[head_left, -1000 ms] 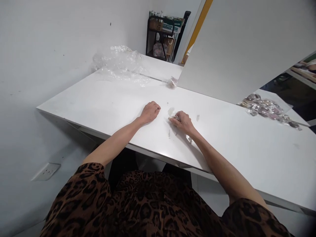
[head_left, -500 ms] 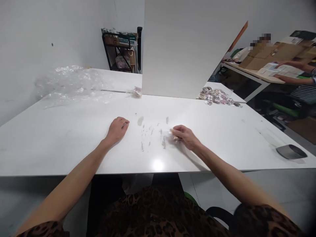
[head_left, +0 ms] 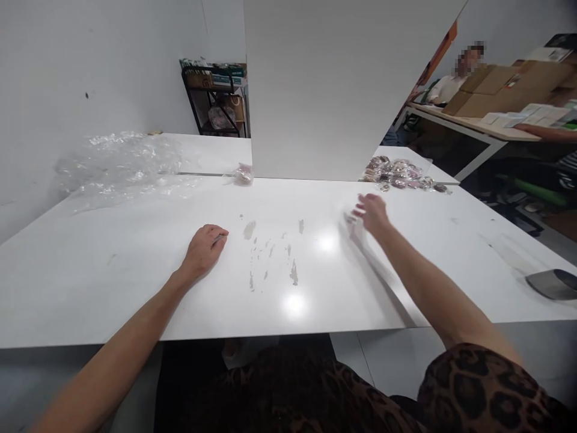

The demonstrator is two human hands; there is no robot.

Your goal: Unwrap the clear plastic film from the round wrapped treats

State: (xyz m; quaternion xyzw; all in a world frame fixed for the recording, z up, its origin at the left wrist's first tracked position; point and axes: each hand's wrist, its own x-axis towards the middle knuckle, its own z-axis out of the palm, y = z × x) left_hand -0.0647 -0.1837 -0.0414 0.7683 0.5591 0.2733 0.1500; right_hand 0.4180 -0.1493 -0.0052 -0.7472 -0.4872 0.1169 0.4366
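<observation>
My left hand (head_left: 205, 249) rests closed on the white table (head_left: 148, 264), with a small, thin grey object (head_left: 219, 239) between thumb and fingers; its kind cannot be made out. My right hand (head_left: 373, 211) is a little above the table on the right, somewhat blurred. Its fingers are apart and nothing shows in them. Just beyond it lies a pile of small clear packets (head_left: 401, 174) with brown and pinkish contents. Another clear packet (head_left: 243, 174) sits near the back, left of the white partition (head_left: 311, 90).
Crumpled clear plastic (head_left: 126, 159) heaps up at the back left against the wall. A grey ring-like object (head_left: 552, 284) stands at the right edge. Grey worn patches (head_left: 294, 272) mark the table's middle. Behind, a co-worker (head_left: 451, 87) sits beyond cardboard boxes (head_left: 496, 87).
My right hand has let go of a small clear packet and moved away and to the right, towards the pile. My left hand still rests on the table. The view has shifted slightly.
</observation>
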